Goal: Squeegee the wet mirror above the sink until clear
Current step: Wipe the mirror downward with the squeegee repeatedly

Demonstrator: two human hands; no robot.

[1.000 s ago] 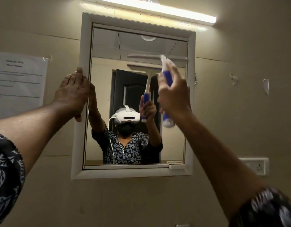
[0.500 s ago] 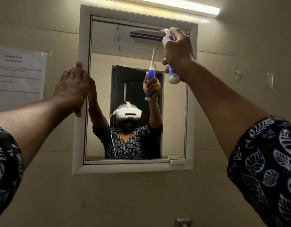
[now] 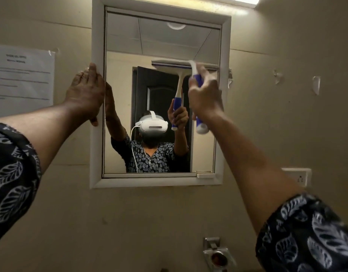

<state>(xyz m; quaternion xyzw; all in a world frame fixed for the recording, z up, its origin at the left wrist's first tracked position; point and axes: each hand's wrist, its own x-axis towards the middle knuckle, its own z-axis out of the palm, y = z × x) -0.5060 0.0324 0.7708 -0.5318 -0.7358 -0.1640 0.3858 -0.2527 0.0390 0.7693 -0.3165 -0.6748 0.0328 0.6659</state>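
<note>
A white-framed mirror [image 3: 120, 46] hangs on the beige wall straight ahead. My right hand [image 3: 205, 98] grips the blue-and-white handle of a squeegee [image 3: 197, 80], whose white blade lies flat across the right half of the glass, about a third of the way down. My left hand [image 3: 85, 93] rests flat against the mirror's left frame edge, fingers spread and pointing up. The glass reflects a person in a headset and patterned top. I cannot make out water drops on the glass.
A printed paper sheet [image 3: 22, 77] is taped to the wall at left. A white power socket [image 3: 298, 176] sits on the wall at right. A metal tap fitting [image 3: 216, 254] sticks out below the mirror. A tube light [image 3: 245, 0] glows above.
My right hand raised the squeegee to the mirror's top edge, then drew the blade down to about a third of the glass height. My left hand stayed on the frame.
</note>
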